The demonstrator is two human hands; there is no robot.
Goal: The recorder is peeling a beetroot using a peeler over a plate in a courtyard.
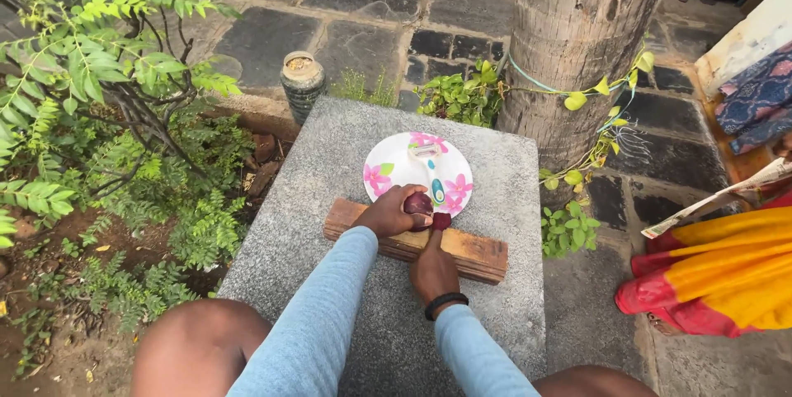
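On a grey stone slab (330,224) lies a wooden board (474,252). My left hand (388,211) grips a dark red round vegetable, likely a beet (418,202), at the board's far edge. My right hand (433,269) is closed just behind it on a dark red piece or handle (441,220) that touches the beet; I cannot tell which. A white plate with pink flowers (392,167) sits beyond the board, with a white and teal peeler (431,174) lying on it.
A palm trunk (577,34) rises at the right rear of the slab. Leafy plants (107,116) crowd the left, a small ribbed pot (302,82) stands behind. Another person in red and yellow cloth (726,273) sits at the right.
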